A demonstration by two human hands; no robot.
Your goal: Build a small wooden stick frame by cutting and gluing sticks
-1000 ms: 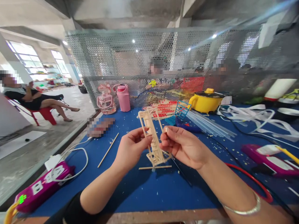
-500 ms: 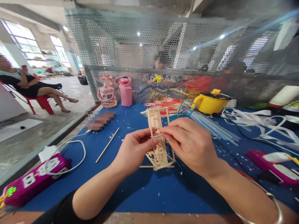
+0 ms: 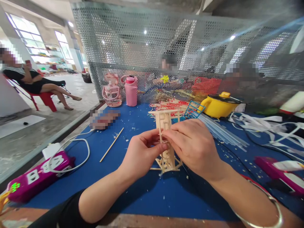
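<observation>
A small model frame built of pale wooden sticks point(image 3: 169, 158) stands upright on the blue table, right in front of me. My left hand point(image 3: 144, 148) grips its left side, thumb in front and fingers curled behind a post. From the right, my right hand point(image 3: 193, 142) pinches at the front of the frame with fingertips close together. Whether a small piece sits between those fingertips is hidden. Parts of the frame's middle are covered by both hands. A single loose wooden stick point(image 3: 111, 145) lies to the left of my left hand.
Behind the frame lie many red-tipped sticks point(image 3: 175, 104), a blue plastic rack point(image 3: 194, 109) and a yellow pot point(image 3: 218, 106). Pink bottles point(image 3: 131, 91) stand by the mesh screen point(image 3: 133, 41). Purple power strips point(image 3: 40, 177) with cables flank both sides. A person sits at far left.
The frame has turned slightly, its top now leaning less to the left. Both hands keep their hold with small finger shifts. The whole view has shifted a little.
</observation>
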